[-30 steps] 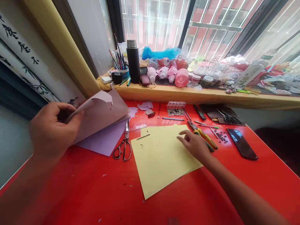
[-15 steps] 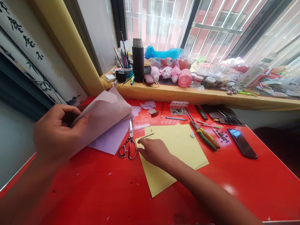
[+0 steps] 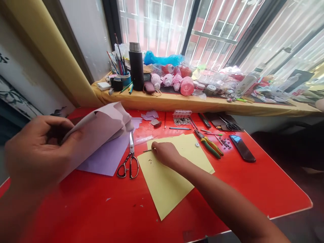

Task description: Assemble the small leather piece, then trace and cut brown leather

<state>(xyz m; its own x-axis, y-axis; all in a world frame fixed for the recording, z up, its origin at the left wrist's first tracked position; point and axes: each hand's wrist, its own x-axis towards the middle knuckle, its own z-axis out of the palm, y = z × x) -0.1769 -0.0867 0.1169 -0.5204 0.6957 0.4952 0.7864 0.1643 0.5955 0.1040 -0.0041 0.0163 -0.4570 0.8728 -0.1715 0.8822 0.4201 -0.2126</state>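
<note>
My left grip (image 3: 42, 146) is clamped on a mauve sheet (image 3: 101, 125) above the table (image 3: 111, 216); probably light and floppy, best held edgewise. My right grip (image 3: 165, 154) meets a slim rod (image 3: 147, 150); whether it's pinched, I can't tell.

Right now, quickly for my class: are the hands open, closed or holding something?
Left hand: closed, holding pink paper.
Right hand: fingers at the rod; grip can't be told.
</note>
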